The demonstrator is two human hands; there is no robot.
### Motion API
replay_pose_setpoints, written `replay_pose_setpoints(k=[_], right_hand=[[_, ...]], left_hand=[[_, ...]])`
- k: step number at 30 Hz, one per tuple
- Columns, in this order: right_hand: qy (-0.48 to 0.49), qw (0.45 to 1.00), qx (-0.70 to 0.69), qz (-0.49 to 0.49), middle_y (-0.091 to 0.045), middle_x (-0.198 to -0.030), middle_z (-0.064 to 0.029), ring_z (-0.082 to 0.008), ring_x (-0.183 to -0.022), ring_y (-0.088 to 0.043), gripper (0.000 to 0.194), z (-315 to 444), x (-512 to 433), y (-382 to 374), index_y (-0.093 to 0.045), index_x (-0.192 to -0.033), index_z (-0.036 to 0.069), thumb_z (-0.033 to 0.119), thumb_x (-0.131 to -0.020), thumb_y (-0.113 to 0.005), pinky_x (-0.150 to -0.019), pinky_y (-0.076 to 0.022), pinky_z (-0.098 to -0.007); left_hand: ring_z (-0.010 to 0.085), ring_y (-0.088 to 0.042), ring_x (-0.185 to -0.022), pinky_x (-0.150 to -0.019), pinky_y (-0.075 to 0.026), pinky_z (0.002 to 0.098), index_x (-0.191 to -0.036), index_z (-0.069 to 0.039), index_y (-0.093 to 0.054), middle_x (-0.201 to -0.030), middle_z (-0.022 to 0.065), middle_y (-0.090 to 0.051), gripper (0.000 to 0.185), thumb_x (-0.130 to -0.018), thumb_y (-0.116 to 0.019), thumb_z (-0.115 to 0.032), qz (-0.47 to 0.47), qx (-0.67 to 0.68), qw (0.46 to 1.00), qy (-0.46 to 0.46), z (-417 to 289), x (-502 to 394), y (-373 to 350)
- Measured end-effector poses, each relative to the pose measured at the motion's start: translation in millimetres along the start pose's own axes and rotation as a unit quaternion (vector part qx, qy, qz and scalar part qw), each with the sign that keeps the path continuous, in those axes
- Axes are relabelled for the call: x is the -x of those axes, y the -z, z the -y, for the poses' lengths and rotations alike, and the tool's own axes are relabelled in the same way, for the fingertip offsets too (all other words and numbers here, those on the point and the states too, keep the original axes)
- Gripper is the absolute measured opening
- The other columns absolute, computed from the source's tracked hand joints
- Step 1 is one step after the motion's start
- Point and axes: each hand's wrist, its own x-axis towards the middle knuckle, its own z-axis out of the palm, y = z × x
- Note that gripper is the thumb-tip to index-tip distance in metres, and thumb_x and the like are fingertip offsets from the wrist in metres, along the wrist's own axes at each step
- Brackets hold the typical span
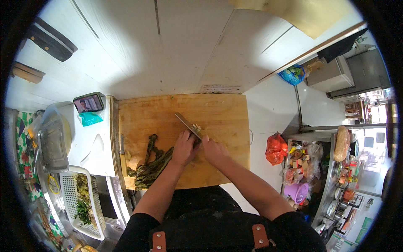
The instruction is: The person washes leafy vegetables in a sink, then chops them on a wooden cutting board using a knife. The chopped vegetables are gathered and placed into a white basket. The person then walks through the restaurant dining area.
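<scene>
My right hand (pixel 215 151) grips a kitchen knife (pixel 185 123), its handle hidden in my fist. The blade points away to the upper left across a wooden cutting board (pixel 220 116). Beside the blade, my left hand (pixel 183 148) presses down with bent fingers on dark green leafy vegetables, which look pickled; the part under the fingers is mostly hidden. The long leaves of these greens (pixel 154 168) trail over the board to the lower left. Small pale cut pieces (pixel 196 127) lie against the far side of the blade.
A phone (pixel 88 103) leans by a teal packet (pixel 90 118) on the white surface at left. Below it, a white plastic basket (pixel 100 217) holds chopped vegetables. A red plastic bag (pixel 276 149) hangs beside a metal shelf at right. A white wall (pixel 176 63) rises behind the board.
</scene>
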Motion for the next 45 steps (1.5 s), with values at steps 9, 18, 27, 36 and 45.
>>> replay_pose_setpoints(k=[9, 18, 27, 36, 45], right_hand=[[-0.062, 0.997, -0.041, 0.033, -0.065, -0.084, -0.0246, -0.0418, -0.082, -0.065, 0.023, 6, 9, 2, -0.044, -0.106, -0.001, 0.016, -0.090, -0.041, -0.071, -0.0517, -0.0519], [-0.019, 0.998, 0.012, 0.064, -0.065, -0.083, -0.0254, -0.0413, -0.081, -0.065, 0.020, 7, 6, 2, -0.044, -0.103, -0.001, 0.014, -0.091, -0.039, -0.067, -0.0525, -0.0510], [-0.009, 1.000, -0.028, 0.005, -0.065, -0.085, -0.0259, -0.0399, -0.081, -0.065, 0.027, 10, 2, -6, -0.043, -0.111, -0.003, 0.014, -0.090, -0.042, -0.068, -0.0525, -0.0505], [-0.045, 0.998, -0.025, 0.047, -0.065, -0.088, -0.0251, -0.0395, -0.081, -0.066, 0.040, 16, 13, -9, -0.039, -0.123, -0.002, 0.017, -0.089, -0.047, -0.070, -0.0520, -0.0511], [-0.049, 0.998, 0.000, 0.042, -0.064, -0.093, -0.0263, -0.0432, -0.083, -0.064, 0.031, 19, 8, -9, -0.042, -0.117, 0.000, 0.016, -0.090, -0.044, -0.071, -0.0519, -0.0513]], left_hand=[[0.0357, -0.049, -0.093, -0.078, -0.046, 0.0440, -0.097, -0.004, -0.058, -0.101, 0.0145, -0.051, 0.026, -0.073, -0.066, -0.003, -0.028, -0.012, 1.000, -0.007, -9, 3, 5], [0.0368, -0.047, -0.095, -0.080, -0.045, 0.0432, -0.099, -0.002, -0.057, -0.100, 0.0149, -0.049, 0.028, -0.073, -0.067, -0.005, -0.017, 0.000, 1.000, 0.011, 2, 6, -2], [0.0355, -0.048, -0.095, -0.081, -0.045, 0.0441, -0.107, -0.004, -0.057, -0.105, 0.0142, -0.050, 0.035, -0.074, -0.068, -0.008, -0.013, -0.041, 0.999, -0.009, -2, 8, 8], [0.0353, -0.048, -0.093, -0.080, -0.045, 0.0442, -0.097, -0.004, -0.060, -0.101, 0.0139, -0.051, 0.026, -0.073, -0.068, -0.007, 0.004, -0.016, 0.999, 0.035, 5, 18, 4], [0.0363, -0.048, -0.092, -0.077, -0.045, 0.0451, -0.093, -0.002, -0.059, -0.099, 0.0155, -0.049, 0.021, -0.074, -0.066, -0.005, -0.024, 0.104, 0.992, 0.074, 7, 15, -8]])
